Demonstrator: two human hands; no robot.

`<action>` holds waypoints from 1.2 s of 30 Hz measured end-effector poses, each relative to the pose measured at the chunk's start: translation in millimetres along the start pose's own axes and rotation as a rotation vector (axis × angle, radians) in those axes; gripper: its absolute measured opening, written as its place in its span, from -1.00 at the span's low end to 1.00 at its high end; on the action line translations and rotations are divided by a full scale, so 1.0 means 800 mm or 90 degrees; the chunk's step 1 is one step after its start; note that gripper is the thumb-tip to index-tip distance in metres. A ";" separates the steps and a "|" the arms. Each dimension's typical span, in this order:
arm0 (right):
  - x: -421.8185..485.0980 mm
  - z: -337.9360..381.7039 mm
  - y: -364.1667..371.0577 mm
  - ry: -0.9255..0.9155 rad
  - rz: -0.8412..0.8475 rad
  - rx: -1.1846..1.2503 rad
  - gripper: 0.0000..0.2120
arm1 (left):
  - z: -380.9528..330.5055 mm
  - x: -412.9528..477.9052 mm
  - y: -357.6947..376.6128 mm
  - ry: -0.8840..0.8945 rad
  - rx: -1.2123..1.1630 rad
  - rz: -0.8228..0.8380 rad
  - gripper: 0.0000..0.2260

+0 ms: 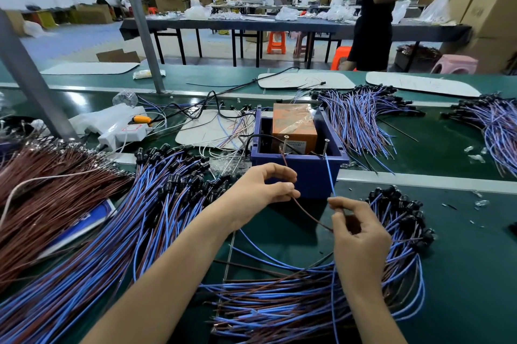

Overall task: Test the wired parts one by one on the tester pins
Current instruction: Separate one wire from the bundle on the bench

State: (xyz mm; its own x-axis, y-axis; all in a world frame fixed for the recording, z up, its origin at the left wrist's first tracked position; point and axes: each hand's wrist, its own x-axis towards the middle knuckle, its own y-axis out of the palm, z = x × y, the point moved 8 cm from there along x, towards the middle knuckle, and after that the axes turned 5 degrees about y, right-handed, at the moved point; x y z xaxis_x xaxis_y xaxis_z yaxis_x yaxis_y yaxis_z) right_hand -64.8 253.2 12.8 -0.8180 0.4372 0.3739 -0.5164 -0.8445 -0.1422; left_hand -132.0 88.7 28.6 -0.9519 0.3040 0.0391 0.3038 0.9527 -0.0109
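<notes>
A blue tester box (pixel 307 176) with an orange unit (pixel 293 122) inside stands mid-table, with two screw pins, left pin (pixel 285 143) and right pin (pixel 326 146), on its near rim. My left hand (pixel 263 190) pinches a brown wire (pixel 307 215) whose end rises to the left pin. My right hand (pixel 358 234) pinches a blue wire (pixel 330 176) that reaches up to the right pin. Both wires belong to one part; its black head is hidden in my right hand.
Piles of blue-and-brown wired parts lie at left (pixel 126 217), under my right hand (pixel 307 296) and behind the box (pixel 361 117). Brown wires (pixel 42 190) heap at far left. A white power strip (pixel 123 131) and cables lie behind. A person (pixel 375 10) stands beyond the conveyor.
</notes>
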 end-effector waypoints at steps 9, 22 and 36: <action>0.000 0.003 0.003 -0.022 0.019 0.000 -0.62 | 0.000 0.000 0.000 -0.005 0.002 -0.003 -0.88; 0.000 0.005 0.004 -0.039 0.024 -0.018 -0.63 | -0.003 -0.003 0.004 -0.001 0.063 0.015 -0.83; 0.000 0.003 0.003 -0.039 0.030 -0.005 -0.62 | -0.002 -0.006 0.008 -0.008 0.103 0.040 -0.83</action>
State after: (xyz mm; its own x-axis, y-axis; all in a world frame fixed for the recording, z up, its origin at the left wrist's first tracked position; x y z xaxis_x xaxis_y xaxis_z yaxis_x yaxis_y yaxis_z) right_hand -65.5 250.6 14.7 -0.8242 0.3773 0.4224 -0.4802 -0.8609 -0.1680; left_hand -125.3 93.1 29.6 -0.9320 0.3618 0.0206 0.3531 0.9194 -0.1731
